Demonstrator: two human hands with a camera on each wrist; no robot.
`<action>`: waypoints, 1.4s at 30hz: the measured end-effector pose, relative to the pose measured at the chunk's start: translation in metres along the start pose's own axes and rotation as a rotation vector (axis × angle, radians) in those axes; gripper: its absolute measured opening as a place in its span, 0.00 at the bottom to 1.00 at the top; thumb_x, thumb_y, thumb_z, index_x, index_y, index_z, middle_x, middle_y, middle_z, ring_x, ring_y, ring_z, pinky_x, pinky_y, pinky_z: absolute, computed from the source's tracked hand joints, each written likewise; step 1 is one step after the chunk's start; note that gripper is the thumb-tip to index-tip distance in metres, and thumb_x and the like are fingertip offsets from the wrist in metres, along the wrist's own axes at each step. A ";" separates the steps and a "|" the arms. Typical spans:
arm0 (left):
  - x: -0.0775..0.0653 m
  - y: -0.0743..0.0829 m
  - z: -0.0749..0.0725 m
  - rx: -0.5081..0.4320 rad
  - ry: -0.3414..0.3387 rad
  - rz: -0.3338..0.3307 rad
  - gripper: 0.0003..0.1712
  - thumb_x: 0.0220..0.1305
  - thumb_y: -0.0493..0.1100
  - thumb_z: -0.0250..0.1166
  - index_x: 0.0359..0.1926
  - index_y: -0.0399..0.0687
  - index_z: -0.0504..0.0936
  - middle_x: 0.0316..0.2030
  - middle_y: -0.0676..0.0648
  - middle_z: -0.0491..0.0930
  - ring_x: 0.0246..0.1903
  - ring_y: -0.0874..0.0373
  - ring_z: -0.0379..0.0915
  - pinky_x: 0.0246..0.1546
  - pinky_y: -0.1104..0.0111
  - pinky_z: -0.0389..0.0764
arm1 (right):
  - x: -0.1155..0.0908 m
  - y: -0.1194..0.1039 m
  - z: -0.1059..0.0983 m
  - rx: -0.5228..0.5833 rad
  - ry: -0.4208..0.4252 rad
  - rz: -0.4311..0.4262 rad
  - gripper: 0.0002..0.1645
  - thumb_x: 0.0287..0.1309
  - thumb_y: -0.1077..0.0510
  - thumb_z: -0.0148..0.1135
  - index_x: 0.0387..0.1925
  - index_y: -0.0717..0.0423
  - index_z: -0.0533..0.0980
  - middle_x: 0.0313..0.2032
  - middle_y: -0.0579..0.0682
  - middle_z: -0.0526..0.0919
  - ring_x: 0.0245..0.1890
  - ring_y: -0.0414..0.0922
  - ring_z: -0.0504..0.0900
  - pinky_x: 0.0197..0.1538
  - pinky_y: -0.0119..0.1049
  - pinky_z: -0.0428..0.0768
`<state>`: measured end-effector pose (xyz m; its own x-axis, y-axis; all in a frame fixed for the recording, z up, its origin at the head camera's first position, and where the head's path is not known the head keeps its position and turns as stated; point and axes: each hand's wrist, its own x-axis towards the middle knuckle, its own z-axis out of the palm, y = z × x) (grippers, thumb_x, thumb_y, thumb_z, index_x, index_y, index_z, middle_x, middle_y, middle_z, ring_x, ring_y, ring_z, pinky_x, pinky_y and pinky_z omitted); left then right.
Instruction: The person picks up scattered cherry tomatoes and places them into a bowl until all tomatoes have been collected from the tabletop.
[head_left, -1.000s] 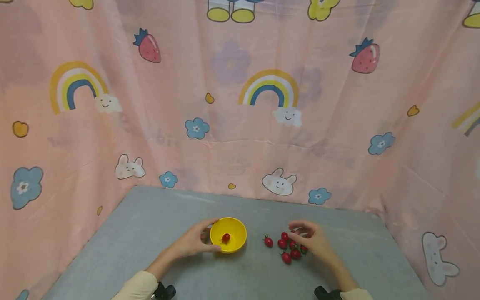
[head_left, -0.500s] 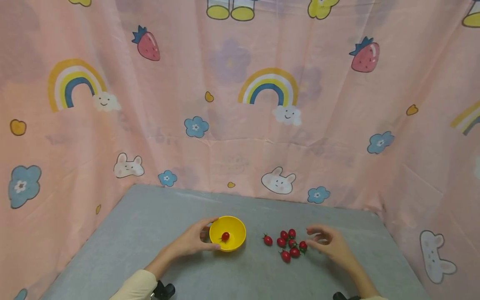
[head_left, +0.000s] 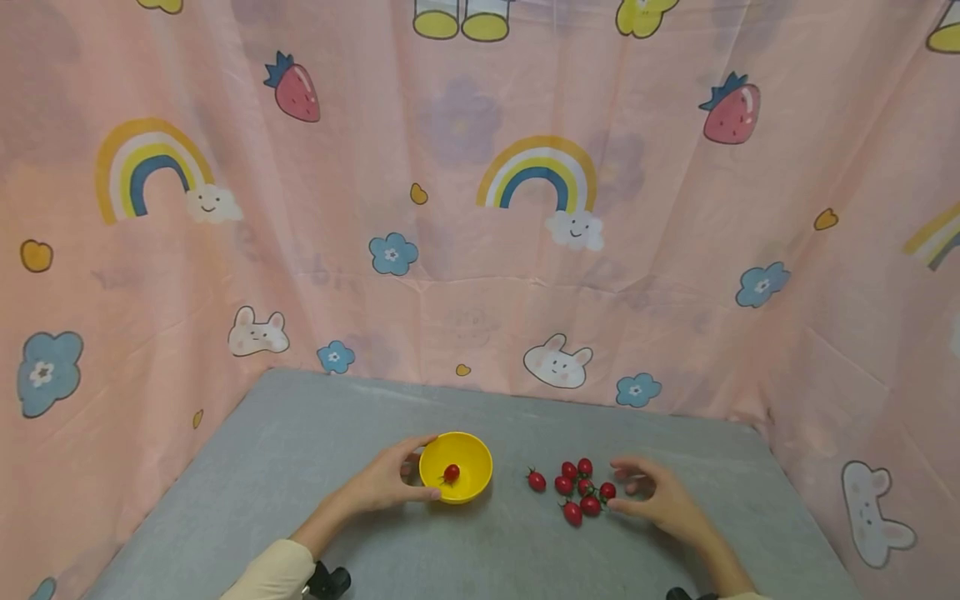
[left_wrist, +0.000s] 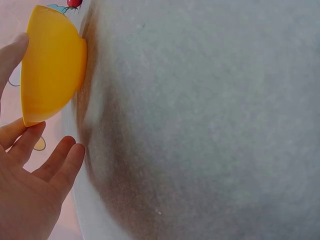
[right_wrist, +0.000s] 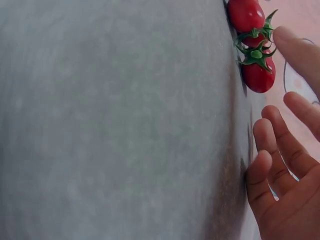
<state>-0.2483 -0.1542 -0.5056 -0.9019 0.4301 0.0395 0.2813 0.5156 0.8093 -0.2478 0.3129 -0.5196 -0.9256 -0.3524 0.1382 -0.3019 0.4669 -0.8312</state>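
My left hand [head_left: 382,481] holds a yellow bowl [head_left: 478,477] by its rim, thumb on the near side and fingers on the far side. One cherry tomato [head_left: 452,473] lies inside the bowl. In the left wrist view the bowl [left_wrist: 52,65] shows from the side, and the hand's other fingers extend below it. My right hand [head_left: 663,500] is at the right edge of a group of red cherry tomatoes [head_left: 590,506], thumb and fingers spread around the rightmost tomato [head_left: 607,491]. In the right wrist view, that hand's fingers show a gap from the green-stemmed tomato [right_wrist: 259,77].
A single cherry tomato [head_left: 536,480] lies between the bowl and the group. All stand on a grey table [head_left: 360,417]. A pink printed curtain [head_left: 450,317] borders the table at the back and sides.
My right hand has moved right from above the tomato group to its right edge, and its thumb and fingers have since spread wider. The left hand and bowl stay in place.
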 end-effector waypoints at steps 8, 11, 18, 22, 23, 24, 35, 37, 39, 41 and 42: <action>0.000 0.001 0.000 0.000 -0.003 -0.008 0.49 0.57 0.52 0.79 0.74 0.42 0.66 0.67 0.39 0.69 0.58 0.43 0.74 0.56 0.51 0.78 | 0.005 0.004 0.004 -0.032 0.001 -0.022 0.27 0.55 0.58 0.78 0.54 0.66 0.80 0.46 0.57 0.84 0.34 0.44 0.80 0.38 0.36 0.81; 0.000 0.002 0.000 -0.005 -0.006 -0.012 0.49 0.57 0.52 0.79 0.74 0.42 0.66 0.67 0.39 0.69 0.58 0.43 0.73 0.56 0.52 0.78 | 0.006 0.006 0.004 -0.037 -0.001 -0.035 0.23 0.56 0.59 0.77 0.51 0.66 0.82 0.44 0.56 0.85 0.32 0.43 0.80 0.36 0.36 0.81; 0.000 0.003 0.000 -0.009 -0.006 -0.016 0.50 0.56 0.52 0.79 0.74 0.42 0.66 0.67 0.39 0.69 0.58 0.43 0.73 0.56 0.52 0.78 | 0.009 0.007 0.005 -0.084 -0.008 -0.004 0.19 0.56 0.58 0.77 0.47 0.64 0.84 0.40 0.52 0.86 0.29 0.41 0.79 0.33 0.33 0.80; 0.000 0.003 -0.001 -0.011 -0.006 -0.016 0.49 0.56 0.52 0.79 0.74 0.42 0.66 0.67 0.39 0.69 0.58 0.43 0.73 0.56 0.52 0.78 | 0.010 0.006 0.005 -0.088 0.000 0.018 0.19 0.56 0.58 0.77 0.46 0.64 0.83 0.39 0.51 0.86 0.29 0.41 0.79 0.32 0.34 0.79; 0.000 0.003 -0.001 -0.010 -0.006 -0.014 0.49 0.57 0.52 0.79 0.74 0.42 0.66 0.67 0.39 0.69 0.58 0.43 0.73 0.56 0.52 0.78 | 0.010 0.006 0.005 -0.087 0.003 0.021 0.19 0.56 0.58 0.77 0.46 0.64 0.83 0.39 0.52 0.86 0.29 0.41 0.78 0.32 0.34 0.79; 0.000 0.003 -0.001 -0.009 -0.007 -0.013 0.49 0.57 0.51 0.79 0.74 0.42 0.66 0.67 0.39 0.69 0.58 0.43 0.73 0.56 0.52 0.78 | 0.010 0.006 0.006 -0.087 0.004 0.023 0.19 0.56 0.59 0.77 0.46 0.65 0.83 0.39 0.52 0.86 0.28 0.41 0.78 0.31 0.34 0.79; 0.001 0.003 -0.001 -0.004 -0.006 -0.005 0.49 0.57 0.51 0.79 0.74 0.41 0.66 0.67 0.39 0.69 0.57 0.44 0.73 0.56 0.51 0.78 | 0.007 0.005 0.004 -0.062 0.037 0.094 0.20 0.58 0.57 0.75 0.49 0.64 0.83 0.42 0.54 0.86 0.29 0.43 0.79 0.32 0.34 0.78; 0.001 0.003 -0.001 0.000 -0.006 -0.007 0.49 0.57 0.52 0.79 0.74 0.41 0.66 0.67 0.39 0.69 0.57 0.44 0.73 0.56 0.52 0.78 | 0.007 0.004 0.003 -0.068 0.047 0.112 0.21 0.58 0.56 0.75 0.49 0.64 0.83 0.43 0.54 0.86 0.30 0.44 0.79 0.33 0.35 0.78; 0.001 0.003 -0.001 0.004 -0.009 -0.009 0.49 0.57 0.52 0.79 0.74 0.41 0.66 0.67 0.39 0.69 0.57 0.45 0.73 0.56 0.52 0.78 | 0.006 0.002 0.002 -0.068 0.055 0.129 0.21 0.59 0.55 0.75 0.50 0.63 0.83 0.44 0.54 0.86 0.32 0.45 0.79 0.34 0.35 0.78; 0.001 0.003 -0.001 0.000 -0.013 -0.012 0.49 0.57 0.52 0.79 0.74 0.41 0.66 0.67 0.39 0.69 0.57 0.45 0.73 0.57 0.51 0.77 | 0.006 0.000 0.001 -0.071 0.059 0.137 0.21 0.59 0.55 0.75 0.50 0.63 0.83 0.44 0.54 0.86 0.33 0.45 0.79 0.34 0.36 0.78; 0.001 0.003 -0.001 -0.001 -0.014 -0.014 0.49 0.57 0.52 0.79 0.74 0.41 0.66 0.67 0.39 0.69 0.57 0.45 0.73 0.57 0.51 0.77 | 0.007 -0.002 0.000 -0.071 0.060 0.137 0.21 0.60 0.55 0.74 0.50 0.64 0.83 0.45 0.54 0.86 0.34 0.46 0.80 0.34 0.36 0.79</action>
<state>-0.2487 -0.1530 -0.5021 -0.9009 0.4337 0.0198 0.2684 0.5205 0.8106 -0.2535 0.3097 -0.5171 -0.9706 -0.2333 0.0597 -0.1851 0.5644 -0.8044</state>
